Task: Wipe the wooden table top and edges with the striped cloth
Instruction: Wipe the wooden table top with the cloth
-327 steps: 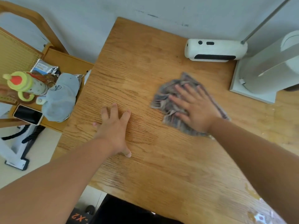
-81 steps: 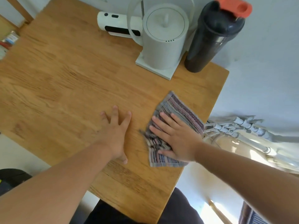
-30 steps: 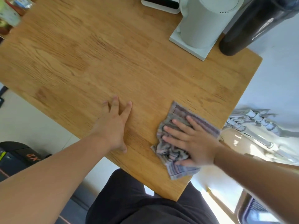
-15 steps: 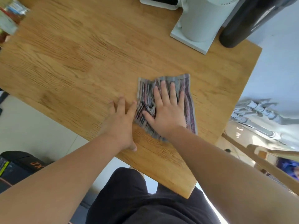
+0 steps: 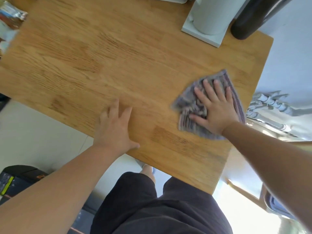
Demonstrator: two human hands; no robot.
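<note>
Worktop [image 5: 118,53], wooden, fills most of the head view; no crumbs, spills or wet streaks can be made out on it, though motion blur limits what can be told. Progress, as a judgement: mid-wipe on the top surface, right-hand side. Nothing visible marks which areas are done. Edges look untouched at present, since the cloth lies wholly on the top face; near edge and right edge probably remain, plus the strip around the appliances.

Obstacles, largest first: white appliance [image 5: 211,16] on its flat square base at the far right, with a dark bottle [image 5: 249,19] just beside it near the far corner. Both sit on the surface and would need lifting or wiping around. Packets [image 5: 11,17] at the far left, off the wood as far as can be told.

Striped cloth [image 5: 190,114] lies bunched near the right edge, flattened under the right hand [image 5: 214,110]; fingers spread and pressing down on it, not clenched. Left hand [image 5: 114,127] rests palm-down on bare wood near the front edge, fingers extended, holding nothing, well apart from the cloth.
</note>
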